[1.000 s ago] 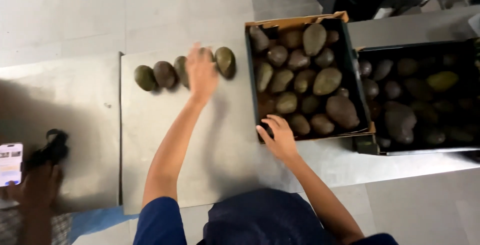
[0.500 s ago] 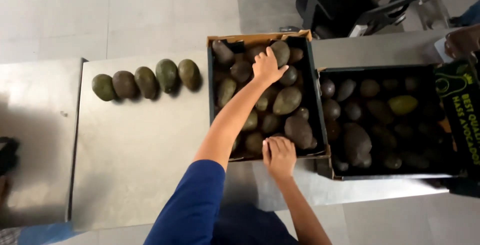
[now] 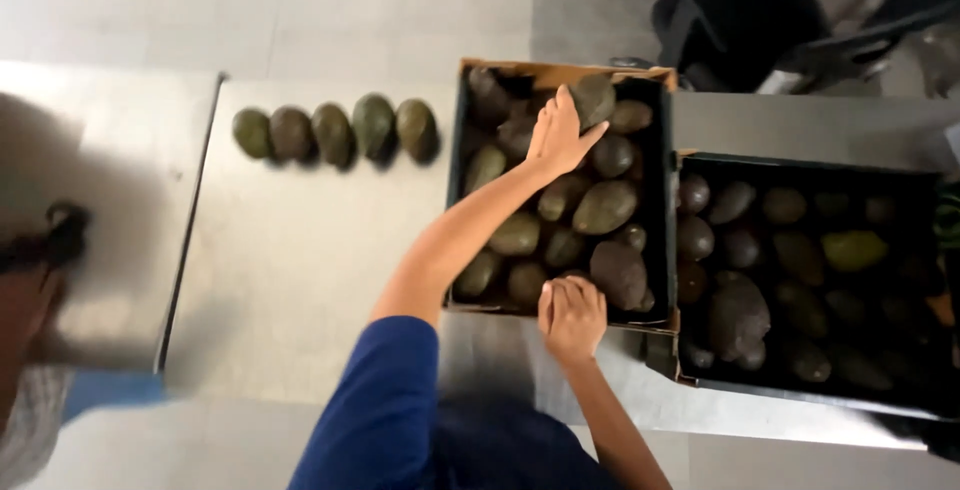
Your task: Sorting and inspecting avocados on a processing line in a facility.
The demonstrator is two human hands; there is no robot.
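A cardboard box (image 3: 565,72) full of dark green avocados stands on the steel table (image 3: 300,270). My left hand (image 3: 558,136), on a blue-sleeved arm, reaches into the far part of the box. It lies with fingers stretched over the fruit, fingertips touching an avocado (image 3: 597,97) at the back. My right hand (image 3: 572,316) rests on the box's near edge with fingers curled over the rim, next to a large brownish avocado (image 3: 618,272). Several avocados (image 3: 332,132) lie in a row on the table to the left of the box.
A second, dark box (image 3: 800,164) of avocados adjoins the first on the right. Another person's hand (image 3: 25,300) with a dark object (image 3: 62,235) is at the left edge. A black chair (image 3: 735,20) stands behind the boxes on the tiled floor.
My left hand left the row of avocados on the table and moved right into the cardboard box, reaching toward the back. My right hand stayed on the box's near edge.
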